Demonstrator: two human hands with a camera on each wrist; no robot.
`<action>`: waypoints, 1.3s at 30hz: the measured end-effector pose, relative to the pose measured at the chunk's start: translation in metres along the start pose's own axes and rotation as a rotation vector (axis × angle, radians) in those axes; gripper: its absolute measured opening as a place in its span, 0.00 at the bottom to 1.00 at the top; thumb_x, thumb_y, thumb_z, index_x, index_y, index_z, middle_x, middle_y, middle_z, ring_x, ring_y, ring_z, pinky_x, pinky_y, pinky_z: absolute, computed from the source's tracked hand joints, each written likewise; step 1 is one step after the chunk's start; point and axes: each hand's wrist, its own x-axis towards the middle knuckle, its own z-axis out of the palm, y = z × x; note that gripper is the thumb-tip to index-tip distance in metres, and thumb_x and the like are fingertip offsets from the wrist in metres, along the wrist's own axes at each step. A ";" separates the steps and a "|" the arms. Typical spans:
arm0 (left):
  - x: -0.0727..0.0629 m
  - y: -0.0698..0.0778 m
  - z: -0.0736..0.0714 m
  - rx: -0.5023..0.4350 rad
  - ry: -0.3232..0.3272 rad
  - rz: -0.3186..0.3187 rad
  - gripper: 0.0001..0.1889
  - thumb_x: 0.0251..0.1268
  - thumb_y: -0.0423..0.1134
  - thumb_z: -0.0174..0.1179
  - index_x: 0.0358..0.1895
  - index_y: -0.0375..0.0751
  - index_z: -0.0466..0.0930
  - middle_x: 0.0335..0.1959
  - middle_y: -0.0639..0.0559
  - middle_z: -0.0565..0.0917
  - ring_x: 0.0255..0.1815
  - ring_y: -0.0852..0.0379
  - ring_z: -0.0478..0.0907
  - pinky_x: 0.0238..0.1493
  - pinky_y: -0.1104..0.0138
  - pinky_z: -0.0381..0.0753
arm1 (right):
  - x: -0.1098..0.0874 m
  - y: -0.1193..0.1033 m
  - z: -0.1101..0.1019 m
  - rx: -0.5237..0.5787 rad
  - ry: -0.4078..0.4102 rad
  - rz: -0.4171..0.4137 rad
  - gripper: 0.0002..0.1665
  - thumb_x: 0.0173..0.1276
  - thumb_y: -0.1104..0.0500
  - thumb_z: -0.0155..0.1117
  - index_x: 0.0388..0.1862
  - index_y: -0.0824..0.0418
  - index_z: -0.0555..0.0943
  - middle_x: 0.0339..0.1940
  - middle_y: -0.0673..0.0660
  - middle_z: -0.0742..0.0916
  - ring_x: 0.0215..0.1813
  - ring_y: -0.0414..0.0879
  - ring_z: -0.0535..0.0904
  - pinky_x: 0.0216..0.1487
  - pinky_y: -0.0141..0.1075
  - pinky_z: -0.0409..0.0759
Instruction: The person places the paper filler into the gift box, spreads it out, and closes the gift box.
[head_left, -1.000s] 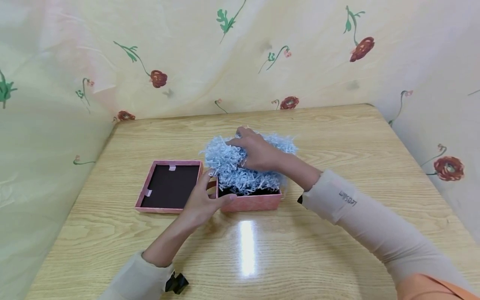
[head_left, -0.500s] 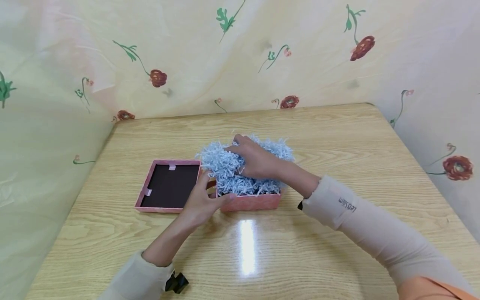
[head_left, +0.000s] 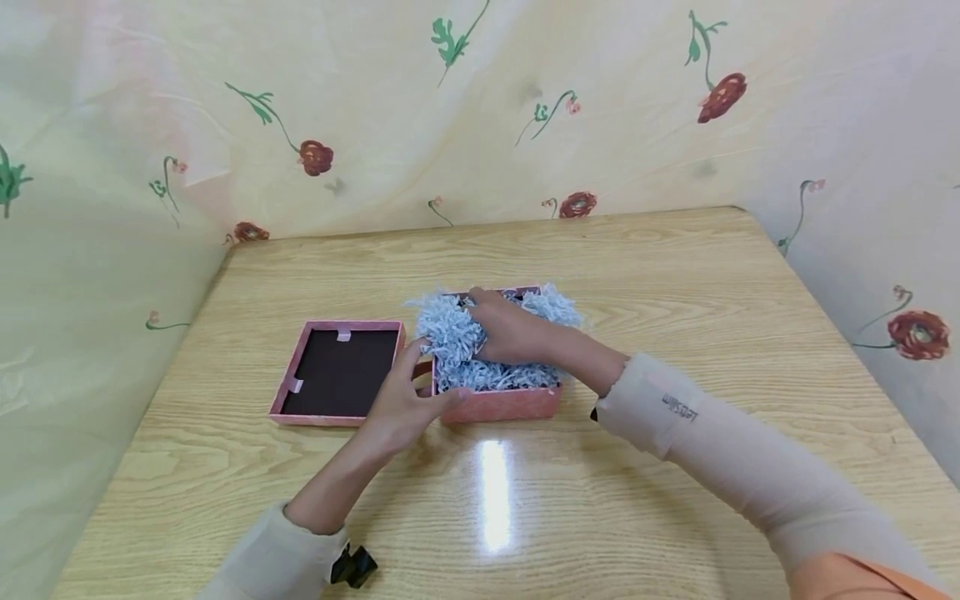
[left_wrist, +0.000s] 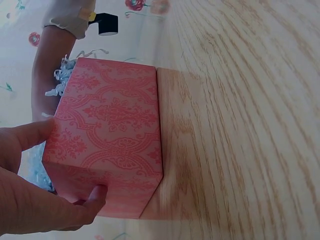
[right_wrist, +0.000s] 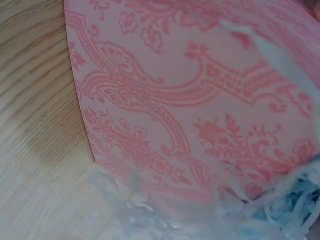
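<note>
A pink patterned box (head_left: 504,407) stands on the table, full of pale blue shredded paper (head_left: 450,332) that spills over its rim. My left hand (head_left: 401,404) grips the box's near-left corner, with the thumb on the front and the fingers along the left side. In the left wrist view, the left hand's fingers (left_wrist: 95,200) lie against the pink walls. My right hand (head_left: 510,329) is down in the box, curled into the shredded paper, its fingertips hidden. In the right wrist view, the patterned box wall (right_wrist: 200,100) fills most of the picture, with blurred paper strands below.
Left of the box lies a pink lid (head_left: 337,419), its black inside facing up, close by the left hand. The wood-grain table (head_left: 675,275) runs back to a flowered curtain (head_left: 390,108) behind and at both sides.
My right hand has moved down with the shredded paper, which now sits lower, and the box's back rim shows. The left hand and the lid have stayed where they were.
</note>
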 end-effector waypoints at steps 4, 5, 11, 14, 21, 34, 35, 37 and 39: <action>0.000 0.000 0.000 -0.005 0.000 0.002 0.41 0.58 0.42 0.69 0.72 0.51 0.56 0.71 0.51 0.60 0.69 0.43 0.63 0.60 0.49 0.72 | 0.004 -0.001 0.004 -0.029 -0.073 0.038 0.10 0.55 0.69 0.67 0.38 0.70 0.81 0.71 0.74 0.64 0.71 0.63 0.61 0.67 0.50 0.66; 0.000 -0.001 0.000 -0.009 -0.002 0.007 0.41 0.58 0.41 0.69 0.72 0.52 0.56 0.72 0.51 0.60 0.69 0.43 0.63 0.60 0.49 0.72 | 0.005 -0.002 0.005 -0.042 -0.085 0.046 0.11 0.56 0.69 0.67 0.39 0.70 0.81 0.71 0.74 0.63 0.71 0.64 0.61 0.67 0.50 0.66; 0.001 -0.002 0.001 -0.026 -0.002 0.027 0.41 0.57 0.39 0.70 0.73 0.54 0.57 0.71 0.51 0.61 0.68 0.43 0.63 0.63 0.49 0.70 | 0.009 -0.004 0.017 -0.085 -0.169 0.100 0.04 0.59 0.69 0.64 0.30 0.63 0.79 0.74 0.71 0.58 0.74 0.68 0.52 0.67 0.51 0.65; 0.002 -0.002 0.001 -0.019 0.002 0.029 0.41 0.57 0.38 0.70 0.73 0.54 0.57 0.71 0.51 0.61 0.68 0.43 0.64 0.63 0.50 0.70 | 0.010 -0.003 0.023 -0.104 -0.204 0.124 0.04 0.60 0.67 0.65 0.32 0.62 0.79 0.76 0.69 0.56 0.74 0.69 0.49 0.68 0.53 0.63; 0.003 -0.002 0.000 -0.024 -0.001 0.039 0.41 0.57 0.37 0.70 0.73 0.54 0.57 0.71 0.51 0.61 0.68 0.43 0.64 0.64 0.50 0.69 | 0.004 -0.007 0.016 -0.162 -0.162 0.068 0.34 0.62 0.61 0.67 0.67 0.69 0.70 0.76 0.68 0.56 0.75 0.65 0.49 0.66 0.55 0.65; 0.003 0.001 -0.002 -0.020 -0.016 0.033 0.41 0.58 0.39 0.69 0.73 0.54 0.56 0.71 0.50 0.59 0.69 0.43 0.62 0.64 0.48 0.68 | -0.021 -0.019 -0.011 -0.309 -0.035 -0.090 0.54 0.61 0.40 0.67 0.79 0.51 0.50 0.77 0.58 0.56 0.75 0.58 0.50 0.70 0.63 0.45; 0.003 0.001 -0.002 -0.022 -0.019 0.035 0.41 0.58 0.39 0.69 0.73 0.54 0.56 0.71 0.49 0.59 0.69 0.42 0.62 0.64 0.48 0.68 | -0.023 -0.019 -0.012 -0.322 -0.029 -0.089 0.55 0.61 0.39 0.67 0.79 0.50 0.49 0.77 0.58 0.55 0.76 0.58 0.49 0.70 0.64 0.43; 0.003 0.002 -0.002 -0.018 -0.020 0.036 0.41 0.58 0.39 0.69 0.73 0.54 0.56 0.72 0.49 0.59 0.69 0.42 0.62 0.63 0.48 0.69 | -0.027 -0.017 -0.014 -0.339 -0.018 -0.082 0.56 0.61 0.37 0.65 0.79 0.49 0.47 0.78 0.58 0.53 0.76 0.58 0.47 0.70 0.66 0.40; 0.003 0.003 -0.002 -0.012 -0.018 0.035 0.41 0.58 0.39 0.69 0.73 0.54 0.56 0.72 0.49 0.59 0.69 0.42 0.62 0.63 0.48 0.69 | -0.031 -0.015 -0.016 -0.341 -0.008 -0.074 0.57 0.61 0.36 0.64 0.79 0.48 0.45 0.79 0.58 0.50 0.77 0.58 0.44 0.69 0.66 0.37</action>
